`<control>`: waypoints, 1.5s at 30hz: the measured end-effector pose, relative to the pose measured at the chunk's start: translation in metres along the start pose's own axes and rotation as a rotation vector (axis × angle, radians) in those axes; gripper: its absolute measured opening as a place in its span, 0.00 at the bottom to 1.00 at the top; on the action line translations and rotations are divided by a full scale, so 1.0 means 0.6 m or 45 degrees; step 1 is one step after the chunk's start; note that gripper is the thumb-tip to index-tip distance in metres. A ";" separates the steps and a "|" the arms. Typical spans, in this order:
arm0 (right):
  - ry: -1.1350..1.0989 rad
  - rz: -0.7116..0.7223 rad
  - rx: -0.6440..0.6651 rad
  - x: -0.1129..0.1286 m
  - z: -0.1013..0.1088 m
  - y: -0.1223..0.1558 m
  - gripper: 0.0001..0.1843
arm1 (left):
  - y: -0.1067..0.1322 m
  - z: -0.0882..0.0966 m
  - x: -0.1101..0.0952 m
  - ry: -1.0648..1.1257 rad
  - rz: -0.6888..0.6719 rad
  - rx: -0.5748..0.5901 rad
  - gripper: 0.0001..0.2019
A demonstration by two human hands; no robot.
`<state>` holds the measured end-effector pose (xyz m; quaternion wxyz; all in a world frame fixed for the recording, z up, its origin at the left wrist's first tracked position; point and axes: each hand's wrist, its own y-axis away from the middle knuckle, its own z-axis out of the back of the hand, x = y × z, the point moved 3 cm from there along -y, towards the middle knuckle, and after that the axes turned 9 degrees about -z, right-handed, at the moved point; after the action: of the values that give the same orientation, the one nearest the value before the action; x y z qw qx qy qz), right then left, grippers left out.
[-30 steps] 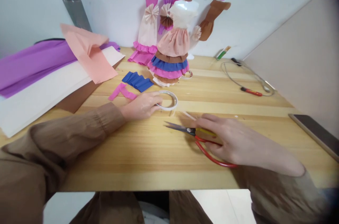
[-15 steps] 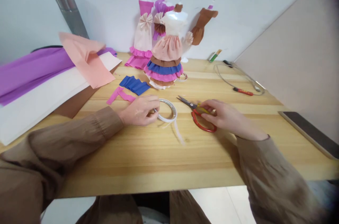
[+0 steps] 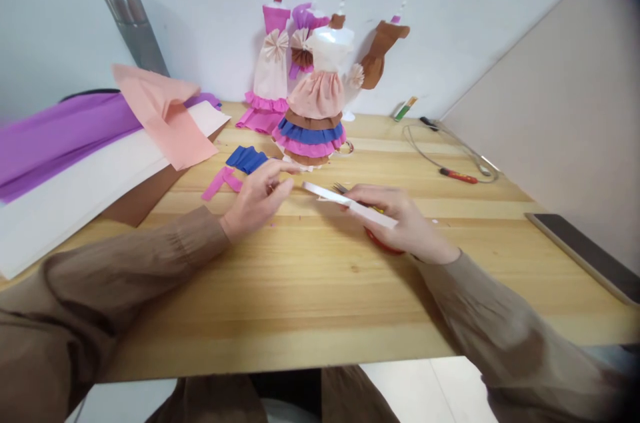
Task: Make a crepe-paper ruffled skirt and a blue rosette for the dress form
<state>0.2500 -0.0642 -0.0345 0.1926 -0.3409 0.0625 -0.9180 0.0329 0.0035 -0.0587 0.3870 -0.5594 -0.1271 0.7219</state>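
Observation:
My right hand is closed on the white tape, which shows as a narrow slanted band lifted just above the wooden table. Under that hand lie the scissors; their metal tip and a bit of red handle peek out. My left hand hovers left of the tape's end with fingers stretched out and holds nothing. It is close to the blue pleated paper and the pink paper strip.
Several small mannequins in paper dresses stand at the back against the wall. Purple, white and peach paper sheets lie at the left. A wire with a red-handled tool is at the back right, a dark flat device at the right edge.
My right hand slid the scissors up the table and now has the tape lifted. My left hand let go of the tape roll and opened.

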 end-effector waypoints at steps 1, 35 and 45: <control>-0.008 -0.045 -0.072 -0.003 0.001 0.002 0.10 | -0.001 0.003 -0.003 -0.045 -0.027 -0.065 0.07; -0.592 -0.351 0.063 -0.068 -0.026 0.010 0.15 | 0.112 -0.070 -0.131 -0.303 -0.927 0.680 0.11; 0.457 0.188 0.304 0.002 -0.071 -0.017 0.20 | 0.103 -0.058 -0.135 -0.163 -1.134 0.483 0.09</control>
<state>0.2182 -0.0558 -0.0638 0.2841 -0.1413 0.0118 -0.9482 0.0444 -0.1032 -0.0514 0.7448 -0.3247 -0.2439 0.5295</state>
